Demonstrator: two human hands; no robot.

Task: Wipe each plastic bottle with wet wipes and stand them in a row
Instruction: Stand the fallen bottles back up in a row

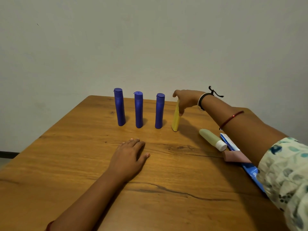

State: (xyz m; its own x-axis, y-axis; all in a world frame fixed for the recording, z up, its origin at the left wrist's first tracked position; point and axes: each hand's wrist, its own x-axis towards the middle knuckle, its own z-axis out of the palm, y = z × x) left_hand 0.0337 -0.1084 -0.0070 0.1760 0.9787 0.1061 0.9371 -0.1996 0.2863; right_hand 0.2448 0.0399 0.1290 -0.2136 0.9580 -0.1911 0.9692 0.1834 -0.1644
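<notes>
Yellow bottle (175, 118) held upright in right hand (185, 101) grip, left hand (129, 155) flat, relaxed on table (83, 164)

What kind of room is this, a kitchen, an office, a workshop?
Hard to say for sure; probably a plain room in a home. All that shows is a wooden table pushed against a bare pale wall, with a few plastic bottles on it.

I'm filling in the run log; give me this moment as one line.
right hand: holds yellow bottle upright | left hand: flat on table | three blue bottles standing | green bottle lying
</notes>
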